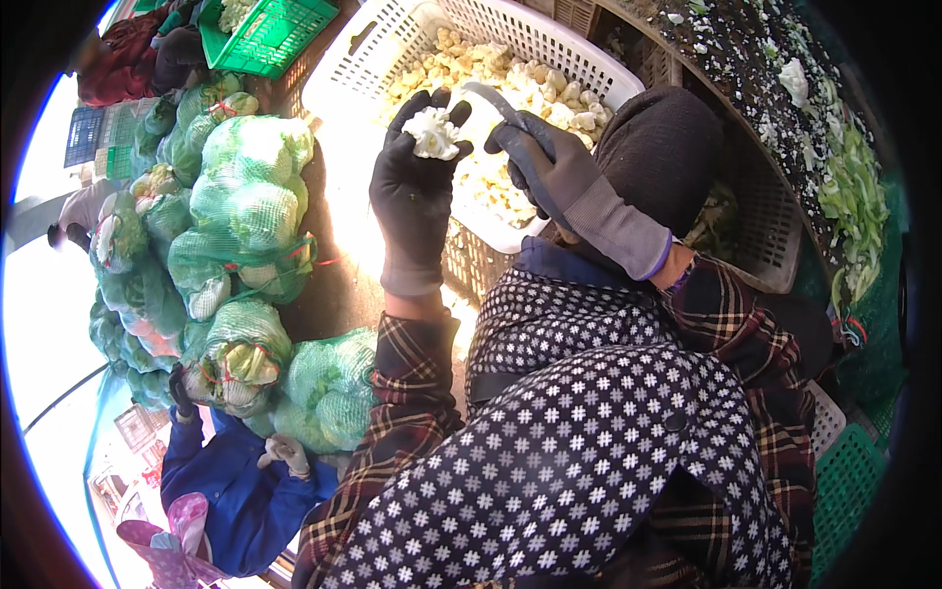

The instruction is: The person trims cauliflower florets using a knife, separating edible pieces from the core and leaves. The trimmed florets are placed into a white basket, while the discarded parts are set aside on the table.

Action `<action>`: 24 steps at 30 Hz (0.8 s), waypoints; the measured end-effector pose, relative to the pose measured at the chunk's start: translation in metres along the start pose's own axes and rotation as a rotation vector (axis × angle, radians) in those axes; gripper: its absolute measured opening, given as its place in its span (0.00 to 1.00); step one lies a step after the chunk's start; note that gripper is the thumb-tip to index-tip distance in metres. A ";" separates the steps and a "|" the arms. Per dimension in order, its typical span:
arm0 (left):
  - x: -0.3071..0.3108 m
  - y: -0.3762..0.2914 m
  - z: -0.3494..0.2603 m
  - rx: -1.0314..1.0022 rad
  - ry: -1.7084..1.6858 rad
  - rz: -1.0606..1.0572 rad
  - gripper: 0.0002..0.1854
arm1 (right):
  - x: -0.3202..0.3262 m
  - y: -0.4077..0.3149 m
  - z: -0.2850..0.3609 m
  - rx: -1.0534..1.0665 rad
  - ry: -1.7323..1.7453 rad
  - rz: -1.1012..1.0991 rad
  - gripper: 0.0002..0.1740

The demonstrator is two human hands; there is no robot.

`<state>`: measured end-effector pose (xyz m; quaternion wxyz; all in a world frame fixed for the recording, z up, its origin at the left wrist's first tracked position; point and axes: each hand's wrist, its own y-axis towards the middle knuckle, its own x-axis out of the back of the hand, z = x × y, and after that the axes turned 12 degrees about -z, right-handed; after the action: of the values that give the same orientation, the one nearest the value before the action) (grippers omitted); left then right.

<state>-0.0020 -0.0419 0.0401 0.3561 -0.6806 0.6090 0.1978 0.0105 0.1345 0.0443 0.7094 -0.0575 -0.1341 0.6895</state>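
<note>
My left hand (413, 195), in a dark knit-cuffed work glove, is raised with a white cauliflower floret (433, 134) held in its fingertips. My right hand (553, 166), gloved in grey and black, grips a knife with a curved blade (491, 100). The blade's tip points at the floret, a small gap apart from it. Below both hands stands a white perforated plastic basket (618, 70), holding many cut cauliflower florets (548, 81). Strong sunlight washes out part of its contents. The knife's handle is mostly hidden in my right hand.
Green net sacks of cauliflower heads (254, 206) are piled on the left. A table (725, 88) strewn with trimmings and leaf strips (854, 206) curves along the right. A green crate (272, 37) stands at upper left. A co-worker in blue (228, 489) is at lower left.
</note>
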 end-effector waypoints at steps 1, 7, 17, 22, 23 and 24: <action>0.002 0.002 -0.001 0.001 0.014 0.014 0.24 | 0.000 0.000 0.000 0.130 -0.084 0.002 0.15; 0.002 0.009 -0.002 -0.102 0.285 0.023 0.21 | -0.004 -0.003 -0.001 0.712 -0.366 0.009 0.10; -0.006 0.006 -0.012 -0.051 0.591 0.002 0.26 | -0.004 -0.001 0.001 0.578 -0.608 0.128 0.14; -0.006 0.008 -0.017 -0.044 0.644 0.078 0.25 | -0.002 0.006 0.007 0.384 -0.625 0.246 0.18; -0.006 0.009 -0.017 -0.012 0.578 0.079 0.23 | -0.003 0.006 0.006 0.390 -0.636 0.231 0.19; -0.007 0.009 -0.016 0.023 0.525 0.040 0.22 | -0.004 0.006 0.005 0.368 -0.672 0.231 0.20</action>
<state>-0.0143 -0.0485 0.0534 0.1895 -0.6923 0.6962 0.0143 0.0032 0.1302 0.0473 0.5422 0.2846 -0.2256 0.7577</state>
